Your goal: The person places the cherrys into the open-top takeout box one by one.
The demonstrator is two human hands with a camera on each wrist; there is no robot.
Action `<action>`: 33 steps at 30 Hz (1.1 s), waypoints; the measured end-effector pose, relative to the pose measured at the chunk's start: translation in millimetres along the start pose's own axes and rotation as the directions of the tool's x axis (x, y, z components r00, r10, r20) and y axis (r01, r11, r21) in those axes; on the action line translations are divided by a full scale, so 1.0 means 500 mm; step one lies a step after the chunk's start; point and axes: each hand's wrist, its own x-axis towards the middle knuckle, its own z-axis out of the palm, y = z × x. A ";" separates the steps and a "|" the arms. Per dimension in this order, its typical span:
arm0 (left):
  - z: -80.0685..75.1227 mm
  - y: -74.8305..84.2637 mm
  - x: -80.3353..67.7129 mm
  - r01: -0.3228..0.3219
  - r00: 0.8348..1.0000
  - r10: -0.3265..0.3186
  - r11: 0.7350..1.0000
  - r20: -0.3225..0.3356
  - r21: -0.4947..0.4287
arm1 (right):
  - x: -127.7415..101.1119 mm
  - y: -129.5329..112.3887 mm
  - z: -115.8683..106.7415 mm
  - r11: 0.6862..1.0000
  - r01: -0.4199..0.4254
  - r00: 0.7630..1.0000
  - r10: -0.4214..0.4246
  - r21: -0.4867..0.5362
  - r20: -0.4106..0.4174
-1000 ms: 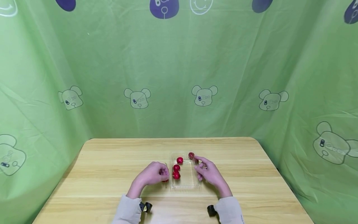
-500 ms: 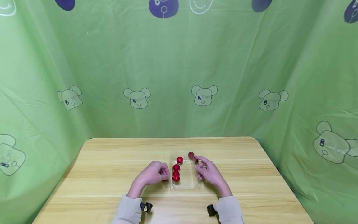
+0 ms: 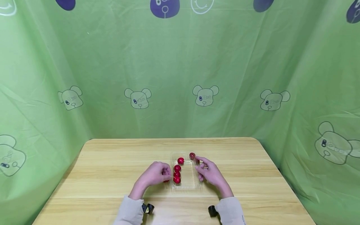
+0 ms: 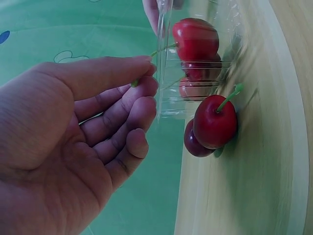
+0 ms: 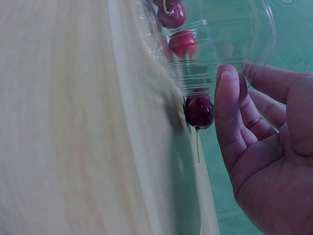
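A clear plastic box (image 3: pixel 189 187) holds several red cherries along its left side. My left hand (image 3: pixel 157 173) is at the box's left edge. In the left wrist view, that hand pinches the green stem of a cherry (image 4: pixel 196 39) between thumb and finger; the cherry itself is inside the box. Two more cherries (image 4: pixel 215 122) lie on the table outside the box, below the left fingers. At the opposite side my right hand (image 3: pixel 210 172) grips the box's rim with thumb and index finger. Beside it, outside the wall, rests a dark cherry (image 5: pixel 200 112), partly overlapping another.
The wooden table (image 3: pixel 118 153) carries the box near its middle. Green printed cloth (image 3: pixel 168 62) hangs behind and at both sides. A dark device is strapped at each wrist, beside the pale sleeves (image 3: pixel 129 211).
The nearest cherry in the box has shifted slightly toward the person, away from the cherries behind it. My left hand has edged right, over the box rim. The right hand keeps its place.
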 end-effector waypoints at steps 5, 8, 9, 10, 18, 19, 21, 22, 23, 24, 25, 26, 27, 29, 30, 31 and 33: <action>0.006 0.000 0.003 -0.009 1.000 0.009 1.000 -0.009 0.011 | 0.000 -0.001 0.000 1.000 -0.006 1.000 0.006 0.002 -0.003; 0.009 0.001 0.004 -0.007 1.000 0.007 1.000 -0.010 0.004 | 0.001 -0.001 0.001 1.000 -0.009 1.000 0.009 0.006 -0.003; 0.010 0.001 0.004 -0.002 1.000 0.002 1.000 -0.007 0.001 | 0.001 -0.001 0.001 1.000 -0.012 1.000 0.012 0.006 -0.004; 0.010 0.002 0.004 0.003 1.000 -0.003 1.000 -0.007 -0.001 | 0.001 -0.001 0.001 1.000 -0.016 1.000 0.016 0.005 -0.004; 0.014 0.004 0.005 0.005 1.000 -0.005 1.000 -0.013 0.003 | -0.001 -0.002 0.002 1.000 -0.022 1.000 0.022 -0.013 -0.014; 0.015 0.004 0.004 -0.003 1.000 0.003 1.000 -0.016 0.003 | -0.001 -0.002 0.002 1.000 -0.021 1.000 0.021 -0.014 -0.014; 0.016 0.004 0.005 -0.011 1.000 0.011 1.000 -0.018 0.008 | -0.001 -0.002 0.002 1.000 -0.020 1.000 0.020 -0.013 -0.013; 0.017 0.004 0.006 -0.011 1.000 0.011 1.000 -0.019 0.009 | -0.001 -0.002 0.002 1.000 -0.020 1.000 0.020 -0.010 -0.013; 0.017 0.004 0.006 -0.014 1.000 0.014 1.000 -0.021 0.008 | -0.001 -0.002 0.002 1.000 -0.021 1.000 0.021 -0.009 -0.013; 0.018 0.004 0.006 -0.018 1.000 0.018 1.000 -0.023 0.008 | 0.000 -0.002 0.002 1.000 -0.021 1.000 0.021 -0.008 -0.013; 0.018 0.003 0.007 -0.018 1.000 0.018 1.000 -0.024 0.006 | 0.000 -0.002 0.002 1.000 -0.021 1.000 0.021 -0.007 -0.013; 0.018 0.003 0.008 -0.014 1.000 0.014 1.000 -0.024 0.007 | -0.001 -0.002 0.002 1.000 -0.020 1.000 0.020 -0.006 -0.013; 0.019 0.002 0.008 -0.012 1.000 0.013 1.000 -0.026 0.007 | -0.001 -0.002 0.002 1.000 -0.021 1.000 0.021 -0.005 -0.012; 0.020 0.002 0.009 -0.008 1.000 0.008 1.000 -0.029 0.009 | -0.001 -0.002 0.001 1.000 -0.021 1.000 0.021 -0.003 -0.010; 0.020 0.001 0.009 -0.004 1.000 0.004 1.000 -0.029 0.010 | -0.001 -0.002 0.001 1.000 -0.019 1.000 0.019 -0.003 -0.010; 0.021 0.000 0.010 -0.002 1.000 0.002 1.000 -0.030 0.010 | -0.001 -0.003 0.001 1.000 -0.018 1.000 0.018 -0.004 -0.009; 0.023 0.000 0.010 0.002 0.999 -0.002 1.000 -0.032 0.011 | -0.002 -0.003 0.001 1.000 -0.017 1.000 0.017 -0.006 -0.010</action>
